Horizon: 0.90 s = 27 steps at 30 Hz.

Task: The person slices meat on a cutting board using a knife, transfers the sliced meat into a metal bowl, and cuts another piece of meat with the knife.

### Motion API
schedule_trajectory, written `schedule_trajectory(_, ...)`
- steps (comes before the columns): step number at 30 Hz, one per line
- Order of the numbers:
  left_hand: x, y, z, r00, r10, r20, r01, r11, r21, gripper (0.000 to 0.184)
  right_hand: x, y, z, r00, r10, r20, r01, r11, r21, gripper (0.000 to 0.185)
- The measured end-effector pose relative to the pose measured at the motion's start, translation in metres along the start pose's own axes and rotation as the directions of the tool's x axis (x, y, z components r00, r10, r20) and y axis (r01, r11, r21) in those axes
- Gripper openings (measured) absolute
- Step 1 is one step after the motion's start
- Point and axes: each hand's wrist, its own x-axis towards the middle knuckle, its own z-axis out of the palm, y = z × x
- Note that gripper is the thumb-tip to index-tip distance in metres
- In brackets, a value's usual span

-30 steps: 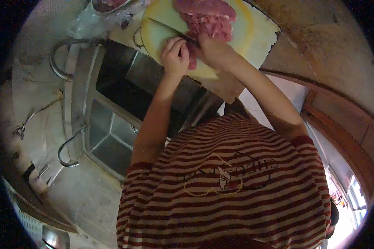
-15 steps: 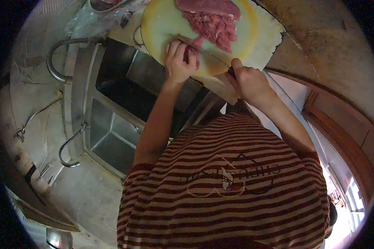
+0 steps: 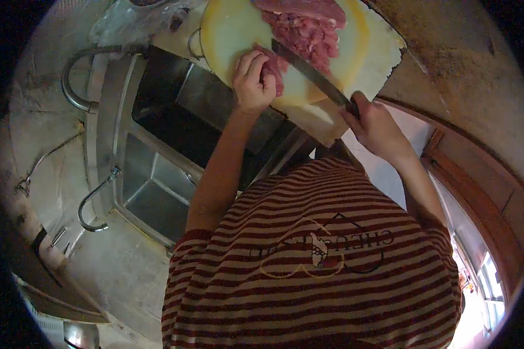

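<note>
My left hand [image 3: 254,81] is closed over a piece of raw meat [image 3: 278,78] near the front edge of a round, pale cutting board [image 3: 221,35]. In my right hand [image 3: 375,125] is the handle of a knife [image 3: 317,77]. Its blade points up and left across the board, between the held piece and a pile of cut meat [image 3: 311,41]. Behind that pile lies a larger slab of meat [image 3: 308,9]. Part of the held piece is hidden under my left fingers.
Below the board on the left is a steel double sink [image 3: 163,200], with a curved tap [image 3: 70,87] and a second tap [image 3: 87,209] beside it. A clear plastic bag [image 3: 119,26] lies at the upper left. A brown wooden edge [image 3: 477,168] runs along the right.
My right hand has moved right and slightly down, taking the knife away from the held meat towards the cut pile. My left hand stays nearly in place on the meat.
</note>
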Motion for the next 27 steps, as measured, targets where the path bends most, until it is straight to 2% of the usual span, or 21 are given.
schedule_trajectory(2, -0.002, 0.001, 0.002, 0.999, -0.048, -0.012, 0.048, 0.998, -0.031, 0.023, -0.004, 0.007, -0.003, 0.996, 0.050, 0.068, -0.049, 0.999, -0.019, 0.025)
schedule_trajectory(4, 0.001, 0.009, 0.000, 0.999, -0.042, -0.010, 0.042, 0.999, -0.010, 0.024, 0.005, 0.015, -0.005, 0.996, -0.089, 0.024, 0.090, 0.994, -0.063, 0.028)
schedule_trajectory(5, 0.003, 0.012, -0.001, 0.999, -0.033, -0.006, 0.033, 0.999, 0.014, 0.024, 0.020, 0.017, -0.006, 0.996, -0.090, 0.023, 0.091, 0.994, -0.062, 0.028)
schedule_trajectory(7, 0.002, 0.009, 0.002, 1.000, -0.013, -0.018, 0.013, 1.000, 0.021, 0.025, 0.058, 0.014, -0.009, 0.974, -0.149, -0.172, 0.127, 0.983, -0.131, 0.026)
schedule_trajectory(8, 0.002, 0.008, 0.003, 1.000, 0.002, -0.030, -0.001, 1.000, 0.029, 0.026, 0.069, 0.012, -0.005, 0.973, -0.151, -0.177, 0.129, 0.983, -0.130, 0.026)
schedule_trajectory(11, 0.003, 0.010, 0.001, 1.000, -0.010, -0.021, 0.010, 1.000, 0.019, 0.025, 0.075, -0.003, 0.010, 0.966, -0.204, -0.156, 0.146, 0.936, -0.320, 0.029)
schedule_trajectory(12, 0.004, 0.010, 0.002, 1.000, -0.006, -0.020, 0.007, 1.000, 0.017, 0.025, 0.065, -0.006, 0.012, 0.966, -0.202, -0.160, 0.143, 0.937, -0.319, 0.029)
schedule_trajectory(14, 0.005, 0.010, 0.002, 1.000, 0.012, -0.023, -0.011, 0.999, 0.047, 0.022, 0.039, -0.012, 0.017, 0.968, -0.228, -0.108, 0.208, 0.963, -0.174, 0.028)
schedule_trajectory(15, 0.005, 0.011, 0.001, 1.000, 0.008, -0.026, -0.007, 0.999, 0.046, 0.022, 0.027, -0.020, 0.015, 0.989, -0.125, -0.077, 0.110, 0.978, -0.176, 0.027)
schedule_trajectory(19, 0.004, 0.013, 0.000, 1.000, -0.022, 0.001, 0.021, 0.996, 0.083, 0.019, 0.014, -0.016, 0.013, 0.993, -0.104, -0.058, 0.092, 0.979, -0.182, 0.028)
schedule_trajectory(22, 0.003, 0.014, 0.001, 1.000, -0.022, -0.020, 0.024, 0.997, 0.077, 0.018, 0.029, -0.013, 0.013, 0.984, -0.178, -0.028, 0.170, 0.970, -0.173, 0.027)
schedule_trajectory(24, 0.004, 0.013, 0.001, 0.999, -0.031, -0.033, 0.033, 0.997, 0.067, 0.018, 0.048, -0.017, 0.017, 0.958, -0.284, -0.021, 0.279, 0.950, -0.137, 0.026)
schedule_trajectory(27, 0.003, 0.007, 0.001, 0.999, -0.032, -0.017, 0.033, 0.998, 0.060, 0.021, 0.063, -0.030, 0.013, 0.955, -0.297, 0.001, 0.295, 0.949, -0.111, 0.024)
